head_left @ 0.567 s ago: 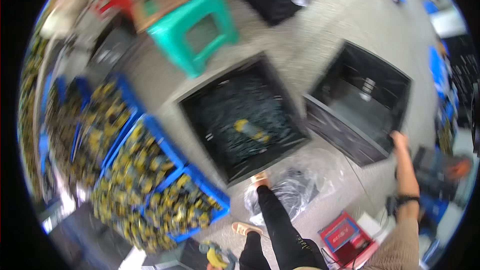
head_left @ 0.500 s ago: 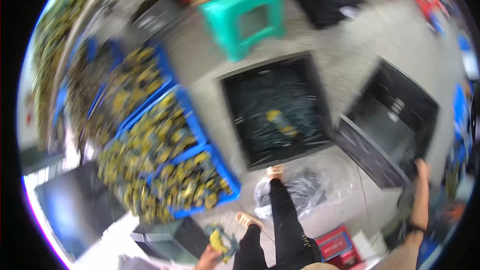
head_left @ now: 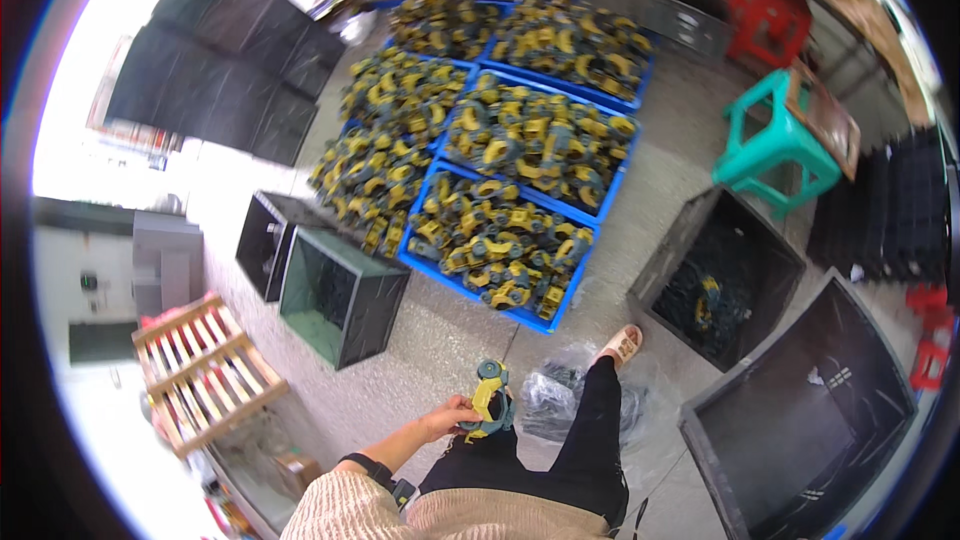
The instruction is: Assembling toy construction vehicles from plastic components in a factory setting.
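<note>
A part (head_left: pixel 488 398) is held in the left fingers (head_left: pixel 462 413); the right fingers cannot be judged. Far bins (head_left: pixel 619 185) are heaped with similar parts (head_left: pixel 545 140).

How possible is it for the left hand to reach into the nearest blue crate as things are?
Probably yes, perhaps with some leaning: past the yellow-grey part that the left hand holds, only floor shows before the blue crate. The held part might hinder grasping another.
</note>
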`<state>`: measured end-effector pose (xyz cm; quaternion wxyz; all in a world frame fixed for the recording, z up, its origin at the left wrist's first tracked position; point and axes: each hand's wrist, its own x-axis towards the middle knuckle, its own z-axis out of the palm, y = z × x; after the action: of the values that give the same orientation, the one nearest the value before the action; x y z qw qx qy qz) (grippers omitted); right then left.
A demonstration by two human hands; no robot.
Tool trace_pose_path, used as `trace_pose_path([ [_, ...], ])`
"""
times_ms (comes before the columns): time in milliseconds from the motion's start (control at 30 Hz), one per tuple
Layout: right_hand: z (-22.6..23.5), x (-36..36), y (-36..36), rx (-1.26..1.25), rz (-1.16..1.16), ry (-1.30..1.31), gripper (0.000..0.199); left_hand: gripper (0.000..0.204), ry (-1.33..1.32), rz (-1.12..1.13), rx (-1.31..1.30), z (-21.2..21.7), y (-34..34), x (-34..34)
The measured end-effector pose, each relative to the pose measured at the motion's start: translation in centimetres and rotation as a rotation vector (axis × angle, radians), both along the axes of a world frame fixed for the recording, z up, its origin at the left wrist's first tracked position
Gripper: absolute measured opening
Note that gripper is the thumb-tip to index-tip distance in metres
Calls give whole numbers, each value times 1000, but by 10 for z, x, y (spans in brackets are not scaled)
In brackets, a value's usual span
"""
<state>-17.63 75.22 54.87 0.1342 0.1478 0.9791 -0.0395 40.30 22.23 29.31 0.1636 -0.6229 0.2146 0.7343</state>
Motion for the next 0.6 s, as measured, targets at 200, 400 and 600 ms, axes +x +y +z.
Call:
trace_pose_path([
  [200,-13,97,-273,-358,441,-74,48,58,-44,257,-144,9,38,119],
  [400,-104,146,-409,-891,622,-478,51,51,-254,792,-191,41,133,217],
  [600,-128,251,-538,-923,1010,-800,43,41,-314,1238,-196,37,281,211],
])
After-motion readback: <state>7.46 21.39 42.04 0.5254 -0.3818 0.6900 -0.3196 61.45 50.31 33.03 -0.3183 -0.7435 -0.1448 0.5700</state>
